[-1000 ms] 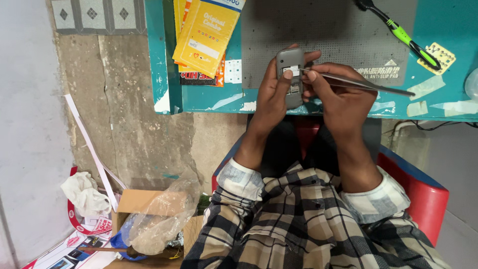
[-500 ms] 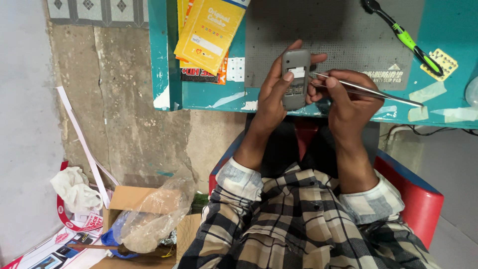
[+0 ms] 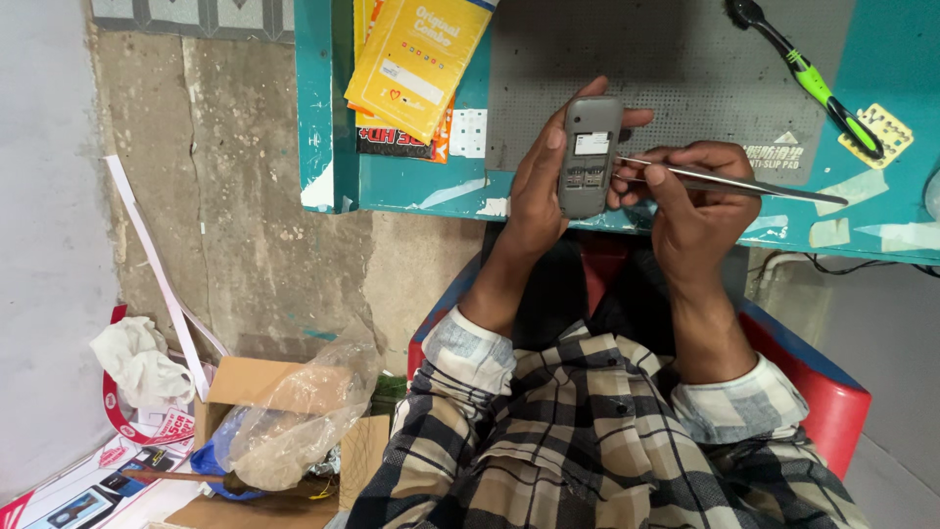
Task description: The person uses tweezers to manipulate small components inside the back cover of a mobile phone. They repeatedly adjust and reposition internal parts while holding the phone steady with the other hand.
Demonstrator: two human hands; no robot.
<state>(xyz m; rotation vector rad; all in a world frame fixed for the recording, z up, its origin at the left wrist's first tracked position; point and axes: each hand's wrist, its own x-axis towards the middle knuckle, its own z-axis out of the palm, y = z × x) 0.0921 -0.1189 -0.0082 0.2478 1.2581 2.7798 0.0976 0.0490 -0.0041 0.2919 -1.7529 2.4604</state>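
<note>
My left hand (image 3: 537,186) grips a small grey phone (image 3: 587,157) with its back cover off, held upright over the near edge of the teal workbench (image 3: 411,186). My right hand (image 3: 690,201) pinches metal tweezers (image 3: 744,182), whose tips touch the phone's open back on its right side. The tweezers' rear end sticks out to the right. Both forearms wear plaid sleeves.
A grey perforated mat (image 3: 676,69) covers the bench, with a black and green brush (image 3: 808,78) on it. Yellow packets (image 3: 416,59) lie at the bench's left. A cardboard box (image 3: 264,392) with plastic bags and crumpled paper (image 3: 137,358) sits on the floor left. I sit on a red seat (image 3: 832,402).
The view has shifted slightly. Both hands with the phone and tweezers stay together; the phone is turned a bit more upright.
</note>
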